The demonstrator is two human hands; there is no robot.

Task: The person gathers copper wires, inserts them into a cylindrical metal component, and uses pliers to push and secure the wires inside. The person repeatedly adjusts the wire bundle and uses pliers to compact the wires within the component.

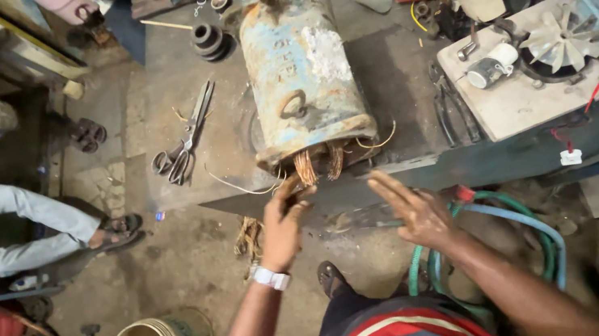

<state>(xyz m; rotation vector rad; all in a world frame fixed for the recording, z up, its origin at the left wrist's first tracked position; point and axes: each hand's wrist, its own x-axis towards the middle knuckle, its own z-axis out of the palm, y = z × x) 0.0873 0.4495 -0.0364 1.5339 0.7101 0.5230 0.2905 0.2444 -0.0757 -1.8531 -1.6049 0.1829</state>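
Head view, workshop bench. A worn blue motor housing (pixel 304 77) is seen lying on its side at centre frame, on the dark bench top (pixel 397 69), its open end facing the bench's near edge. Copper windings (pixel 315 163) protrude from that end, with loose strands curling out to both sides.

Left hand (pixel 283 224), lower centre, wrist carrying a white watch (pixel 270 277): fingers are bent and appear to touch the strands just below the housing mouth; whether a strand is actually pinched cannot be told. Right hand (pixel 415 209), just right of it: fingers spread and released, nothing held, a little apart from the housing.

Large scissors (pixel 186 140) are noted left of the housing, pliers (pixel 450 104) to its right.

Risks judged: cut wire ends could prick or slice bare fingers if pulled hard. The housing sits close to the bench edge, so a strong tug on the windings could drag or roll it off toward the foot below.
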